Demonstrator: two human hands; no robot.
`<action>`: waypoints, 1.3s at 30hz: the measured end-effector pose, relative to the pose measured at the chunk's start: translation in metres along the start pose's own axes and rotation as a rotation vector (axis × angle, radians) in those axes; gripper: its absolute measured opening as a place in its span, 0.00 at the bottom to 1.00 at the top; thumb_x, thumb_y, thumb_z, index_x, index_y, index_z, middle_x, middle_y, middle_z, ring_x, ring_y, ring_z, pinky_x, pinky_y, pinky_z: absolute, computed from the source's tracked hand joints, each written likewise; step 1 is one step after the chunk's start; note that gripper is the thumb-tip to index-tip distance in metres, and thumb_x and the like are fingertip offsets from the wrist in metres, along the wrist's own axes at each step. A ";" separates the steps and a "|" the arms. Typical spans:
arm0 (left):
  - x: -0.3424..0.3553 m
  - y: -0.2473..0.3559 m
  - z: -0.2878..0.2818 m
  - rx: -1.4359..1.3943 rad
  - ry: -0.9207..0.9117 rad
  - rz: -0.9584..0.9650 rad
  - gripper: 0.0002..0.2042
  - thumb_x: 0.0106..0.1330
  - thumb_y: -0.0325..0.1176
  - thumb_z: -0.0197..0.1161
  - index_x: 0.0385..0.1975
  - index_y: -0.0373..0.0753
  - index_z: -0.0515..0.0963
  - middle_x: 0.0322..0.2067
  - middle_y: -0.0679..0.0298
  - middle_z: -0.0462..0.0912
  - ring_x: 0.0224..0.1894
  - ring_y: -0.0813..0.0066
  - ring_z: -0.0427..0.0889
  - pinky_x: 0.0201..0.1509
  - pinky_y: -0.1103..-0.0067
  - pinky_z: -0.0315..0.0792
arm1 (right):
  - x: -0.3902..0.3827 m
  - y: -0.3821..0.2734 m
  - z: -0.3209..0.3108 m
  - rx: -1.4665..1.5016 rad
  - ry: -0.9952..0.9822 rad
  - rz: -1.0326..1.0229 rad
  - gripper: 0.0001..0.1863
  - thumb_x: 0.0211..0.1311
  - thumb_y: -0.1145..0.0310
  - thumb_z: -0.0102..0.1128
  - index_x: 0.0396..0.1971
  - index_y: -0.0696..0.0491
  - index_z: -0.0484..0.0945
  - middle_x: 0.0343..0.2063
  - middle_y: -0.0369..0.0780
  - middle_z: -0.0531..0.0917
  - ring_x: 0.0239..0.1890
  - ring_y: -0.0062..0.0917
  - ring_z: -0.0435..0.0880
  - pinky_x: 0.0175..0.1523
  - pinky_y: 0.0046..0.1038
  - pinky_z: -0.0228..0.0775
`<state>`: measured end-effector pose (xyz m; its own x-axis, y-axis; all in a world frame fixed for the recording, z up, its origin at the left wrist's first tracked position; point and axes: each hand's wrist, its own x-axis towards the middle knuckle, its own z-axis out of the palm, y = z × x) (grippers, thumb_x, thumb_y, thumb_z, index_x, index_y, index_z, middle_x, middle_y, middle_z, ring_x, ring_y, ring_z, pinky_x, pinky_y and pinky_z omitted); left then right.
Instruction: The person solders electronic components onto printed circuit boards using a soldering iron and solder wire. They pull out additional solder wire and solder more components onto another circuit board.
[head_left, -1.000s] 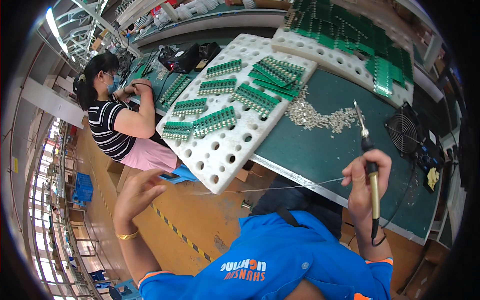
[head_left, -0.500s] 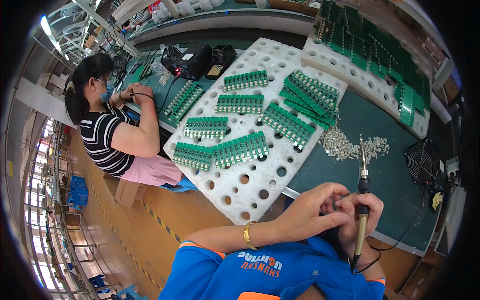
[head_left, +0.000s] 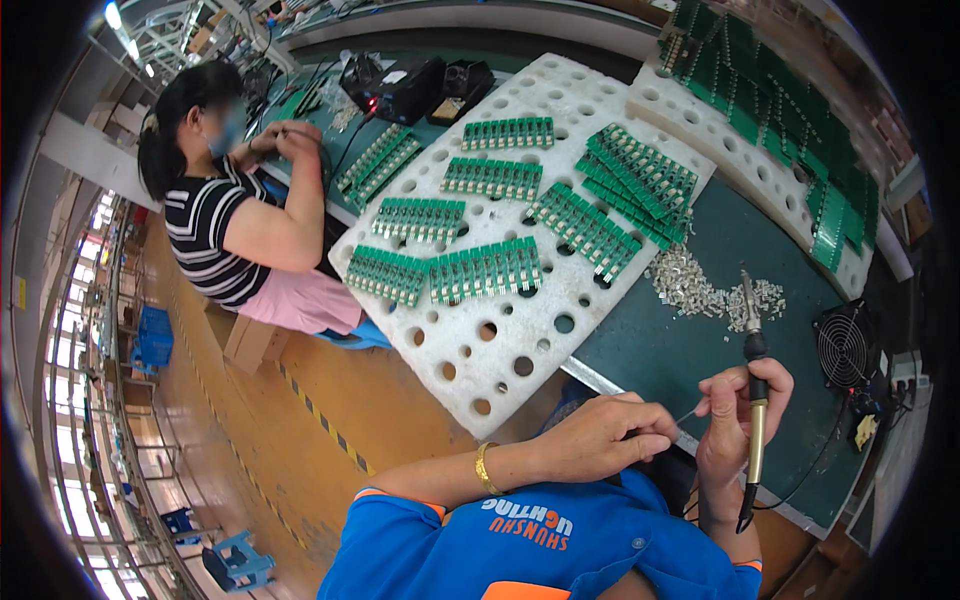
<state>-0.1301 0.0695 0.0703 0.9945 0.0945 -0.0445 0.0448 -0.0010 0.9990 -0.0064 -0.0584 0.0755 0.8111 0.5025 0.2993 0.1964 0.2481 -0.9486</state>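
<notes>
My right hand [head_left: 722, 425] is closed around a soldering iron [head_left: 757, 410], whose metal tip points up and away over the table. Its cord trails off below the handle. My left hand [head_left: 605, 437], with a gold bracelet at the wrist, has curled fingers. A thin wire [head_left: 687, 416], which looks like solder, stretches between the two hands, pinched by the left and reaching the right fingertips. Beyond the iron's tip lies a pile of small white components [head_left: 700, 288]. Green circuit boards [head_left: 487, 270] with rows of components lie on a white perforated foam board [head_left: 455, 375].
A second foam slab [head_left: 765, 175] at the far right carries many green boards [head_left: 770, 95]. A small black fan [head_left: 843, 338] stands on the right of the green table [head_left: 625, 345]. At the left, a co-worker [head_left: 240, 210] sits near a black soldering station [head_left: 395, 90].
My hands have moved apart, so the thin wire now shows between them. The right hand and soldering iron have shifted right. The whole view has tilted slightly.
</notes>
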 end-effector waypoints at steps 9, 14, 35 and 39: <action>-0.033 0.014 -0.024 0.101 0.071 -0.061 0.12 0.75 0.39 0.51 0.38 0.38 0.78 0.30 0.66 0.78 0.29 0.79 0.75 0.32 0.78 0.70 | 0.007 0.002 -0.045 0.000 0.055 -0.040 0.18 0.66 0.78 0.59 0.52 0.54 0.64 0.27 0.39 0.79 0.26 0.17 0.76 0.30 0.18 0.70; -0.108 0.029 -0.156 0.254 1.167 -0.166 0.09 0.70 0.37 0.61 0.33 0.40 0.82 0.19 0.80 0.69 0.20 0.93 0.61 0.22 0.88 0.56 | -0.003 0.013 -0.061 -0.055 0.062 -0.019 0.18 0.67 0.77 0.59 0.52 0.55 0.65 0.26 0.38 0.78 0.27 0.17 0.76 0.31 0.17 0.71; -0.139 -0.012 -0.311 0.403 1.035 -0.781 0.15 0.55 0.42 0.77 0.25 0.44 0.75 0.16 0.79 0.67 0.13 0.91 0.56 0.15 0.86 0.47 | -0.005 0.028 -0.063 -0.133 0.089 -0.003 0.16 0.69 0.76 0.57 0.52 0.55 0.65 0.28 0.37 0.76 0.29 0.17 0.77 0.32 0.18 0.70; -0.142 -0.012 -0.317 0.360 1.007 -0.803 0.17 0.51 0.45 0.78 0.22 0.47 0.74 0.13 0.78 0.64 0.10 0.89 0.54 0.12 0.86 0.47 | -0.004 0.029 -0.064 -0.137 0.093 0.001 0.15 0.69 0.76 0.57 0.52 0.55 0.65 0.28 0.37 0.76 0.29 0.18 0.77 0.32 0.18 0.70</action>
<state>-0.3017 0.3717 0.0665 0.1858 0.8803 -0.4366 0.7577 0.1546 0.6340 0.0315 -0.1064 0.0400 0.8573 0.4225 0.2940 0.2641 0.1291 -0.9558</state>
